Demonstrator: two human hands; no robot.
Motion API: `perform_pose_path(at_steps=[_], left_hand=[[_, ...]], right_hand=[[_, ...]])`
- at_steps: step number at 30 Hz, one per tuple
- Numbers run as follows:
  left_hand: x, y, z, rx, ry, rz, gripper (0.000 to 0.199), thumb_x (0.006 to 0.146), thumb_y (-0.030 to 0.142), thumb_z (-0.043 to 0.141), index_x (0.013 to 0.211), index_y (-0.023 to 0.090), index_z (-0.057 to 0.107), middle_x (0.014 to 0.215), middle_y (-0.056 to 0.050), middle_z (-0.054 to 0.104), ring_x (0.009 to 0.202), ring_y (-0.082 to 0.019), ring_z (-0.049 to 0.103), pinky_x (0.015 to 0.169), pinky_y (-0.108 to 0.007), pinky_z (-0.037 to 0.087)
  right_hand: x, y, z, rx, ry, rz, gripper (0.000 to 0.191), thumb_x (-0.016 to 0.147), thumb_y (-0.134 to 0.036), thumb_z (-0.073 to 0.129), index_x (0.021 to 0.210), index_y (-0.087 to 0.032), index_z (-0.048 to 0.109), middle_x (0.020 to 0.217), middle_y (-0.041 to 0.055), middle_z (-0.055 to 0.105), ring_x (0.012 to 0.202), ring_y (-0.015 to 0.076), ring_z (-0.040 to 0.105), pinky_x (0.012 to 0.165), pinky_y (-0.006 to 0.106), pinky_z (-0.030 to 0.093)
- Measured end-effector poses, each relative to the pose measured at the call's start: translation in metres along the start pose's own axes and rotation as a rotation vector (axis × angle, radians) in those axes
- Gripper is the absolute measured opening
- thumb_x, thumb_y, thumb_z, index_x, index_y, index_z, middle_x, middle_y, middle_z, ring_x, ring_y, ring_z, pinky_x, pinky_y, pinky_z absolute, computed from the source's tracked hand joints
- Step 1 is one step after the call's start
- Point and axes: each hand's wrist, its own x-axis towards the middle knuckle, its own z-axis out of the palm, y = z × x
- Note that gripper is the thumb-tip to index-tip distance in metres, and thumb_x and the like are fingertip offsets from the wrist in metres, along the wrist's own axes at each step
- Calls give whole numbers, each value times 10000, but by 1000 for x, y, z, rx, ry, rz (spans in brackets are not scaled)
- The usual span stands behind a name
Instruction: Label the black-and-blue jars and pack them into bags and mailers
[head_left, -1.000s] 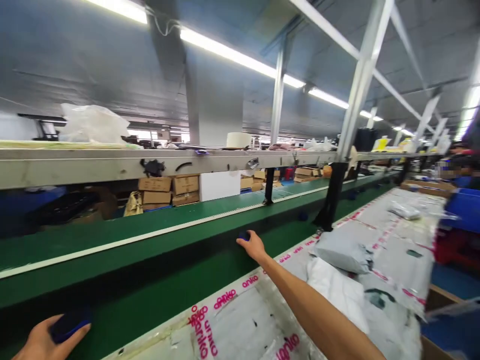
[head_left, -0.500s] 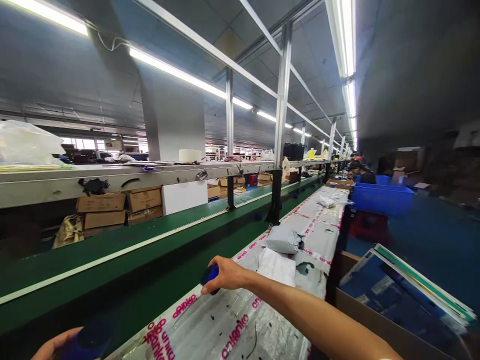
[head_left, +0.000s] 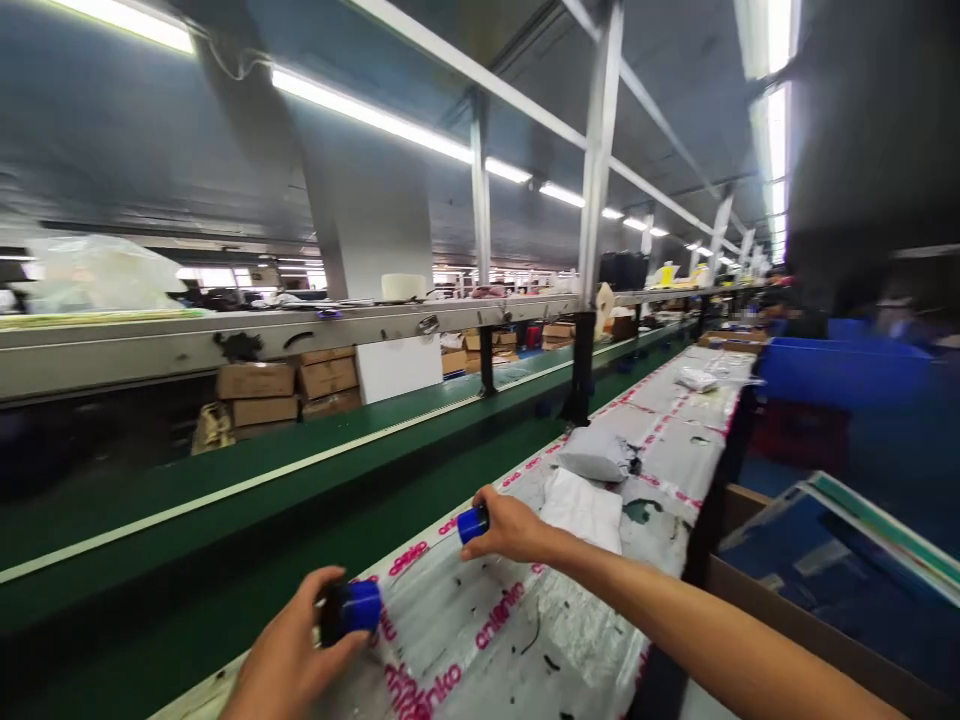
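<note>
In the head view, my left hand is at the lower left, its thumb and fingers closed round a blue and black cylindrical object. My right hand reaches in from the right and pinches a smaller-looking blue cylinder between thumb and fingers. Both objects are held over the near edge of a bench covered in white plastic with pink print. Beyond my right hand lie a folded white cloth and a grey-white plastic packet.
A green conveyor belt runs along the bench's left side. Metal posts stand past it, beside a long shelf. At the right are a blue bin and a cardboard box holding flat blue items.
My left hand has come further into view and moved right and up with its object. My right hand has shifted right and slightly up in the picture. The whole view has turned left.
</note>
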Motion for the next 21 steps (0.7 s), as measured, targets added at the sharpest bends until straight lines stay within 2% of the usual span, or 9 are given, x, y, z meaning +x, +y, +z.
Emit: perform_pose_path(at_steps=[2, 5, 9, 14, 18, 21], left_hand=[[-5, 18, 3, 40, -42, -39, 592, 706, 491, 645, 1241, 252, 556, 1208, -76, 722, 1117, -335, 667, 884, -402, 521], [-5, 34, 10, 92, -56, 9, 508, 772, 396, 632, 1258, 267, 556, 1280, -60, 680, 1153, -294, 640, 931, -379, 480], [0, 41, 27, 218, -56, 124, 477, 803, 300, 628, 1275, 252, 586, 1290, -63, 659, 1160, -273, 617, 947, -362, 452], [9, 44, 44, 285, -113, 206, 541, 781, 196, 644, 1318, 239, 596, 1303, -72, 641, 1202, -301, 556, 973, -392, 429], [12, 46, 40, 285, -168, 243, 594, 787, 206, 659, 1373, 206, 563, 1305, -107, 633, 1176, -317, 571, 981, -421, 441], [0, 54, 32, 279, -209, 244, 585, 783, 210, 688, 1357, 239, 579, 1280, -81, 654, 1156, -277, 602, 996, -367, 451]], right_hand=[[0, -3, 5, -38, 7, -38, 803, 595, -523, 892, 1249, -200, 557, 1036, 95, 721, 925, 307, 677, 761, 353, 474], [-3, -8, 13, -98, 3, -121, 705, 642, -504, 869, 1228, -232, 586, 1119, 83, 702, 997, 299, 663, 803, 343, 464], [-6, -8, 26, -172, -26, -193, 661, 704, -439, 831, 1290, -233, 606, 1261, 120, 645, 1103, 325, 627, 871, 365, 468], [-4, 2, 34, -232, -113, -297, 695, 754, -312, 767, 1415, -284, 553, 1342, 98, 629, 1225, 318, 573, 961, 364, 461], [-2, 3, 28, -271, -125, -336, 748, 729, -241, 707, 1455, -249, 529, 1407, 108, 608, 1244, 305, 581, 976, 356, 473], [-10, -2, 25, -263, -99, -396, 715, 648, -165, 715, 1356, -230, 637, 1368, 133, 650, 1191, 307, 632, 936, 353, 493]])
